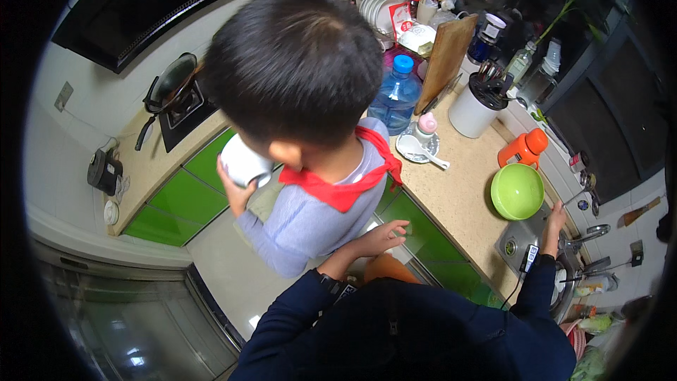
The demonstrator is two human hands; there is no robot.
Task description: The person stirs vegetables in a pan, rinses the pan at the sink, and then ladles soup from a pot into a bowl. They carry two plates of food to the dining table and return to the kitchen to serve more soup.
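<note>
My left hand (382,238) is held low behind another person (328,206), palm down, with its fingers apart and nothing in it. My right hand (554,219) reaches over the back rim of the steel sink (521,233). Beside its fingertips is a thin metal utensil handle (574,197); whether the fingers grip it is unclear. A light green bowl (517,191) sits tilted by the sink, just left of that hand. The other person, in a red neckerchief (344,193), holds a white bowl (244,161) up at the face.
An orange bottle (521,149), a white utensil holder (473,111), a foil-covered dish with a white spoon (418,147) and a blue water jug (396,95) stand along the counter (449,190). A wok (172,84) rests on the stove at left. A faucet (584,235) overhangs the sink.
</note>
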